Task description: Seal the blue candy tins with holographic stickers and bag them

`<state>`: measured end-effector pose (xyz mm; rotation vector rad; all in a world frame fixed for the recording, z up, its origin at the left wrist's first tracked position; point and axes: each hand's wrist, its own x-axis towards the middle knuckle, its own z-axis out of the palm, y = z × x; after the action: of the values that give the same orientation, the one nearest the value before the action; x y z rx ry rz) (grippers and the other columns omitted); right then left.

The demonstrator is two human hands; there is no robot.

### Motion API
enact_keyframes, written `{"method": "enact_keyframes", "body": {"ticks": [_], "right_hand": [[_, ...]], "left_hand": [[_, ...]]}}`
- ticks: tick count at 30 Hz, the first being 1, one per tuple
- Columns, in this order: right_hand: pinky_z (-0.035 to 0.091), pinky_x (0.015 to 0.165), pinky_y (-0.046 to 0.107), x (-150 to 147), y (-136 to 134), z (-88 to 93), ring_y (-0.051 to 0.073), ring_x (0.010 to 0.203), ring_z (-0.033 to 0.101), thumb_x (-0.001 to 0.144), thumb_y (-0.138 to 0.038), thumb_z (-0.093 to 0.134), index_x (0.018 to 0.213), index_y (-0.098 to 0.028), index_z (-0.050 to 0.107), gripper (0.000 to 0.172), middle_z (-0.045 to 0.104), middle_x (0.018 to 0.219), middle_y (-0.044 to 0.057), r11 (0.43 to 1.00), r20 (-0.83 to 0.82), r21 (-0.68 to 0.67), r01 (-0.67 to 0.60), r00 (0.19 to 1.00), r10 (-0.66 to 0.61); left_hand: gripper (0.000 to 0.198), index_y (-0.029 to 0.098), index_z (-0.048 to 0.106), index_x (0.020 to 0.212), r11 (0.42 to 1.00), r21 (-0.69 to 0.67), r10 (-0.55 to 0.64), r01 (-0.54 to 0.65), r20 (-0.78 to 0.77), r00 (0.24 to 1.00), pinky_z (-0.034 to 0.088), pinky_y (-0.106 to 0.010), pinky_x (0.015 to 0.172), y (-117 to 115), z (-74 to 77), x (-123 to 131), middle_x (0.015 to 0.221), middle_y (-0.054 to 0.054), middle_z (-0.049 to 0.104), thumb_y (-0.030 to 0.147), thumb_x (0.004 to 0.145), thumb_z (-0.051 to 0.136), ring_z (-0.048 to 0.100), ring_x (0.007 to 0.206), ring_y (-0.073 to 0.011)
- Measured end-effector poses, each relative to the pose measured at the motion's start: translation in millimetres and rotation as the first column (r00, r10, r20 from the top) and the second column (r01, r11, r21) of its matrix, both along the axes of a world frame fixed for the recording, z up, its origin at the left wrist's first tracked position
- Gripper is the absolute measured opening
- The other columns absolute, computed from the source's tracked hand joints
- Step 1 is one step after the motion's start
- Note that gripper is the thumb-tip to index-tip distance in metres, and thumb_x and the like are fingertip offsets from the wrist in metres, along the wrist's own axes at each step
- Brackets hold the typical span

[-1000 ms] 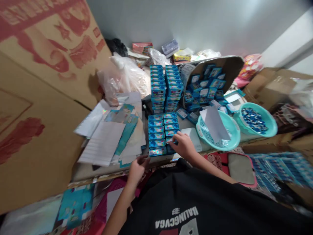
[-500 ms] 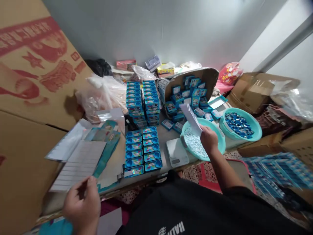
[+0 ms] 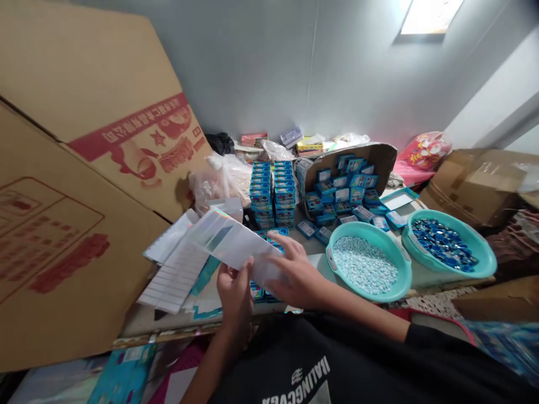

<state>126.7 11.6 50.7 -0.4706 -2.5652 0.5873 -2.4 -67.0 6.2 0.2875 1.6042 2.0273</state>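
Observation:
A folded white card sheet, long and narrow with a bluish patch near its far end, slants between my hands. My left hand pinches its near edge, thumb on top. My right hand holds the right end, its fingers spread along the card. Beneath and behind the card are blue small boxes in rows, largely covered by it. Farther back stand two tall stacks of these boxes. Left of my hands lie several flat white sheets, partly overlapping.
A turquoise basin holds small pale candies. Another basin holds shiny blue wrapped pieces. Behind them, a tipped carton spills blue boxes. A large cardboard box walls off the left, near a clear plastic bag.
My right hand has brought the white card from above the candy basin leftward to the middle. My left hand has moved right and taken hold of it. The view has shifted left.

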Motion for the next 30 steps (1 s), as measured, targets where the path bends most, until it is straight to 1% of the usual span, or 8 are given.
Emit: {"method": "enact_keyframes", "body": {"ticks": [5, 8, 10, 11, 14, 16, 23, 30], "right_hand": [[0.049, 0.089, 0.036, -16.0, 20.5, 15.6, 0.027, 0.112, 0.061, 0.090, -0.029, 0.057, 0.148, -0.015, 0.038, 0.062, 0.065, 0.125, 0.016, 0.931, 0.075, -0.350, 0.106, 0.994, -0.085], [0.048, 0.082, 0.031, -25.5, 31.8, 25.5, 0.025, 0.102, 0.066, 0.092, -0.024, 0.051, 0.134, -0.017, 0.056, 0.042, 0.071, 0.116, 0.011, 0.935, 0.151, -0.322, 0.146, 0.983, -0.102], [0.047, 0.080, 0.030, -24.9, 38.9, 32.7, 0.025, 0.100, 0.067, 0.092, -0.022, 0.051, 0.128, -0.019, 0.062, 0.038, 0.073, 0.113, 0.011, 0.973, 0.231, -0.196, 0.123, 0.970, -0.076], [0.046, 0.076, 0.030, -23.1, 42.0, 36.1, 0.025, 0.095, 0.068, 0.092, -0.021, 0.052, 0.126, -0.021, 0.063, 0.036, 0.074, 0.109, 0.010, 0.987, 0.285, -0.146, 0.070, 0.958, -0.026], [0.044, 0.068, 0.027, -16.8, 48.2, 44.3, 0.021, 0.082, 0.069, 0.092, -0.018, 0.052, 0.114, -0.022, 0.069, 0.029, 0.076, 0.099, 0.007, 0.982, 0.357, -0.137, -0.131, 0.918, 0.173], [0.044, 0.068, 0.026, -13.9, 50.2, 47.6, 0.019, 0.081, 0.068, 0.093, -0.015, 0.050, 0.105, -0.020, 0.071, 0.025, 0.076, 0.099, 0.007, 0.969, 0.316, -0.166, -0.185, 0.920, 0.230], [0.038, 0.063, 0.024, 5.9, 46.5, 64.4, 0.016, 0.075, 0.065, 0.094, -0.017, 0.052, 0.106, -0.020, 0.071, 0.024, 0.076, 0.091, 0.004, 0.991, 0.336, -0.080, -0.109, 0.933, 0.130], [0.040, 0.069, 0.020, 36.9, 33.7, 72.1, 0.013, 0.086, 0.064, 0.092, -0.010, 0.046, 0.122, -0.023, 0.068, 0.039, 0.074, 0.111, 0.000, 0.988, 0.336, -0.154, 0.007, 0.941, 0.046]], "left_hand": [[0.066, 0.014, 0.059, 0.112, 0.945, -0.147, -0.304, 0.292, -0.068, 0.950, 0.058, -0.038, 0.079, -15.2, -4.2, -8.8, 0.100, -0.014, 0.073, 0.047, 0.062, 0.084, 0.070, 0.092, -0.0285], [0.084, 0.016, 0.047, 0.135, 0.981, -0.194, -0.079, -0.005, -0.422, 0.903, 0.052, -0.047, 0.096, -22.0, 9.6, -24.8, 0.126, -0.019, 0.064, 0.045, 0.065, 0.084, 0.060, 0.120, -0.0337], [0.086, 0.017, 0.043, 0.140, 0.967, -0.132, 0.043, -0.220, -0.762, 0.646, 0.038, -0.053, 0.112, -25.7, 24.8, -38.7, 0.141, -0.020, 0.053, 0.042, 0.068, 0.083, 0.043, 0.138, -0.0343], [0.081, 0.018, 0.046, 0.139, 0.971, -0.130, -0.022, -0.203, -0.886, 0.463, 0.030, -0.055, 0.116, -26.6, 32.5, -44.6, 0.144, -0.019, 0.051, 0.041, 0.071, 0.082, 0.038, 0.142, -0.0341], [0.047, 0.025, 0.058, 0.130, 0.937, -0.343, -0.335, 0.071, -0.936, -0.103, 0.021, -0.058, 0.119, -22.8, 48.1, -53.6, 0.137, -0.012, 0.060, 0.034, 0.085, 0.069, 0.048, 0.135, -0.0306], [0.036, 0.025, 0.059, 0.129, 0.893, -0.422, -0.359, 0.157, -0.878, -0.318, 0.024, -0.055, 0.119, -15.4, 49.6, -54.1, 0.132, -0.009, 0.064, 0.023, 0.093, 0.056, 0.057, 0.127, -0.0260], [0.051, 0.023, 0.058, 0.134, 0.947, -0.177, -0.096, 0.267, -0.952, -0.292, 0.051, -0.035, 0.095, 9.0, 39.1, -56.9, 0.111, -0.010, 0.073, 0.020, 0.084, 0.069, 0.068, 0.101, -0.0233], [0.060, 0.042, 0.060, 0.130, 0.871, -0.037, 0.094, 0.490, -0.966, -0.240, 0.057, -0.040, 0.078, 33.8, 14.0, -73.4, 0.105, 0.000, 0.076, 0.021, 0.077, 0.075, 0.073, 0.081, -0.0234]]}}
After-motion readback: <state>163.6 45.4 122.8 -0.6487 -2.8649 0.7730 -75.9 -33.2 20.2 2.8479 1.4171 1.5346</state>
